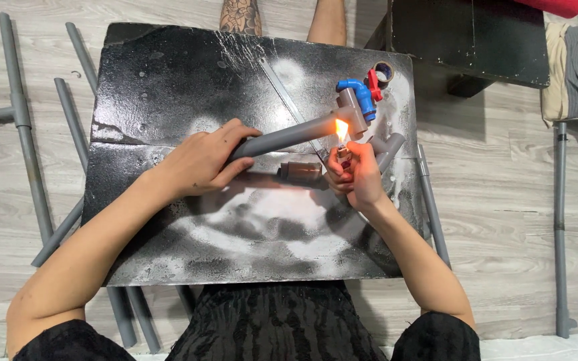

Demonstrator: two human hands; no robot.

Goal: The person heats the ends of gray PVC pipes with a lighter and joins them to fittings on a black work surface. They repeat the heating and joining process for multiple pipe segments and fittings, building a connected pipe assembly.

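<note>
1. The left hand [202, 162] has its fingers wrapped tight around a grey pipe [289, 134], held over the black tabletop [168, 87].
2. The right hand [358, 175] grips a lighter [343, 153].
3. The flame [341, 129] touches the pipe, far from the left fingers.

Grey plastic pipe [289, 136] tilted above the board, lit lighter [342, 148] flaming beneath its end.

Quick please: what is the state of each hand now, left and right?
Left hand: closed around the grey pipe.
Right hand: closed on a lit lighter, flame under the pipe.
</note>
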